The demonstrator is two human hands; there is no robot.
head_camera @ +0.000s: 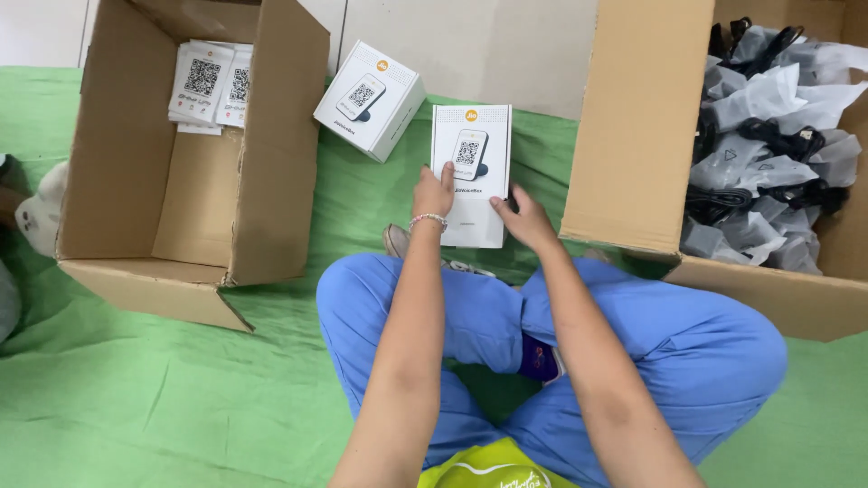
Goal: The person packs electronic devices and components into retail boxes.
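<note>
Large brown cardboard carton point(723, 136) at right: its far and right walls run past the picture's edge; the black cables in grey plastic bags point(768, 154) inside overlap, so their count cannot be told. Left of this carton, the left hand point(433, 192) and right hand point(524, 220) hide the lower side edges of the white rectangular product box point(470, 172).

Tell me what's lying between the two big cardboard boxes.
In the head view, two white boxes on green cloth: a tilted one and one held by both hands.

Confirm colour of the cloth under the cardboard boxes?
Green cloth, plain and unpatterned; clearest in the head view.
</note>
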